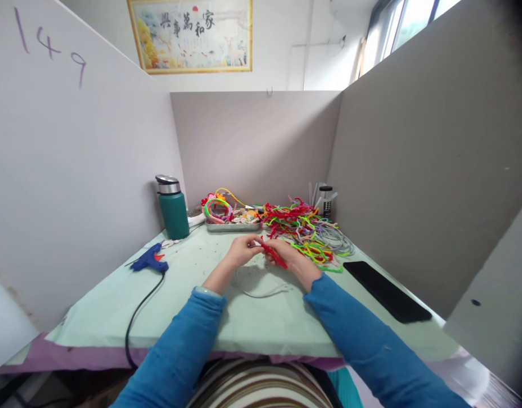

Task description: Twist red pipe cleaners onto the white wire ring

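In the middle of the table, my left hand (244,250) and my right hand (282,253) are close together, both closed on a red pipe cleaner (274,256). Its fuzzy length slants down across the fingers of my right hand, and its upper end lies at my left fingertips. How it is bent inside the fingers is hidden. A thin grey pipe cleaner (265,294) curves on the table just below my hands. Behind my right hand spreads a tangled heap of coloured pipe cleaners (295,221).
A metal tray (233,227) holds coloured rings and small pieces at the back. On the left are a green bottle (174,212) and a blue glue gun (150,259) with its cord trailing off the front edge. A black phone (386,290) lies at right. Grey partitions (256,147) enclose the table.
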A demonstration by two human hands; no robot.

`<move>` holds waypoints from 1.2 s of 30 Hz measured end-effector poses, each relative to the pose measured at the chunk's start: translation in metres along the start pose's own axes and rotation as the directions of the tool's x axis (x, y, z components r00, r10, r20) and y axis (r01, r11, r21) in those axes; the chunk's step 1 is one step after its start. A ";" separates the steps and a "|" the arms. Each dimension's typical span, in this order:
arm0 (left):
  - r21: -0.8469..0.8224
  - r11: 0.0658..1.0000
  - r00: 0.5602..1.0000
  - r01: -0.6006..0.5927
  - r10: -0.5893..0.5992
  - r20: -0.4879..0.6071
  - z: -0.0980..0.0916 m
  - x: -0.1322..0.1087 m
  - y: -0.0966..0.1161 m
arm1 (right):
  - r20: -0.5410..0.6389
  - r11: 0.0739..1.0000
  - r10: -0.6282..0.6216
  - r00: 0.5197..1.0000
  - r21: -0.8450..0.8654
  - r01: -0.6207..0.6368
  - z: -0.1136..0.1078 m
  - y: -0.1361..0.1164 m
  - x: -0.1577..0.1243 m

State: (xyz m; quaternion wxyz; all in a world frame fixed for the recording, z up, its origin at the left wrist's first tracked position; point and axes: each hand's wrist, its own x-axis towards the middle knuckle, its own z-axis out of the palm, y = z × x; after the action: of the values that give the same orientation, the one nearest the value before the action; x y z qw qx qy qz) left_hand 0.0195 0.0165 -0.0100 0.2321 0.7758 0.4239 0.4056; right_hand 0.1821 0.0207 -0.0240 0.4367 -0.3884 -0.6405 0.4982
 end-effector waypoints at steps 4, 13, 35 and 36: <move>-0.031 0.999 1.000 -0.016 0.016 0.006 0.001 0.001 -0.003 | 0.093 0.956 0.198 0.976 0.200 -0.213 -0.002 -0.002 0.000; 0.066 0.998 1.000 0.008 -0.009 0.008 -0.003 -0.002 0.007 | -0.021 0.989 0.139 0.990 0.063 -0.137 -0.001 -0.005 -0.003; 0.156 0.985 0.997 0.078 -0.075 -0.026 -0.004 -0.001 0.004 | 0.066 0.996 0.032 0.997 -0.088 -0.026 0.002 -0.004 -0.005; 0.164 0.983 0.996 0.083 -0.080 -0.027 -0.004 -0.002 0.005 | 0.058 0.993 0.035 0.998 -0.111 -0.028 0.002 -0.006 -0.006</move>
State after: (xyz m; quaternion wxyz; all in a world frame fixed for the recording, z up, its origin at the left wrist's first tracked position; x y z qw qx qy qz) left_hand 0.0176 0.0128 -0.0050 0.1792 0.7701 0.4899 0.3673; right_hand 0.1816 0.0135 -0.0199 0.3873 -0.4068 -0.6736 0.4804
